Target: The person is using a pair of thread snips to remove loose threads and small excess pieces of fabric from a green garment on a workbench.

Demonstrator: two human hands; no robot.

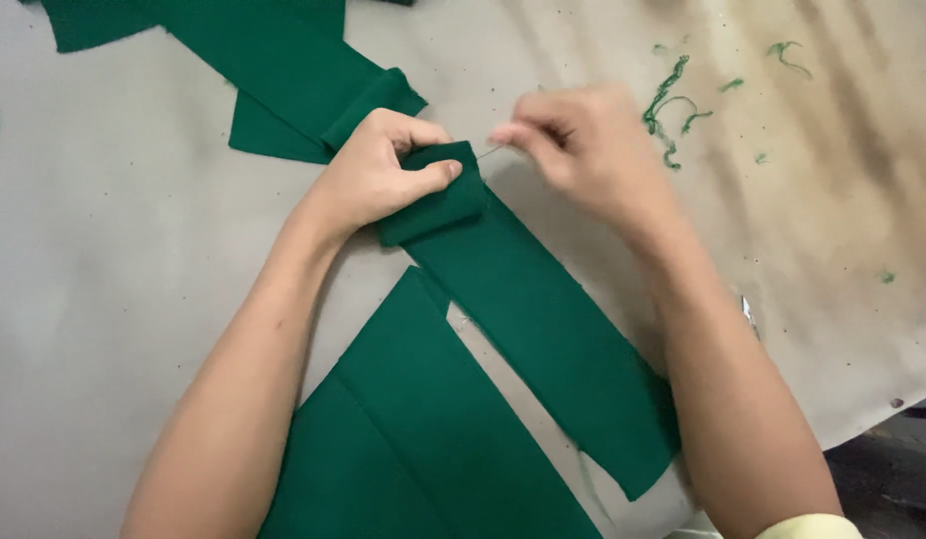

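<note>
Nearest the camera, a broad piece of green fabric (423, 449) lies flat on the desk (113, 250), its upper corner pointing up between the two forearms and its lower part running out of the bottom edge of the view. Just beside it, across a narrow wedge of bare paper-covered surface, a long green strip (543, 339) runs diagonally from its cut end at lower right up to the hands. Its upper end is folded over into a thick cuff, and the left hand (378, 175) is clamped on that fold, thumb laid across the top and fingers curled under. The right hand (583, 145) hovers just beside the fold with fingertips pinched together on a thin, pale thread or needle (493, 152); it is too blurred to tell which. Both forearms reach in from the bottom, angled toward each other. Wide open room lies at the left. Farther off, more green strips (283, 70) overlap at the top edge, and loose green thread scraps (667, 110) are scattered at upper right, near the stained paper.
</note>
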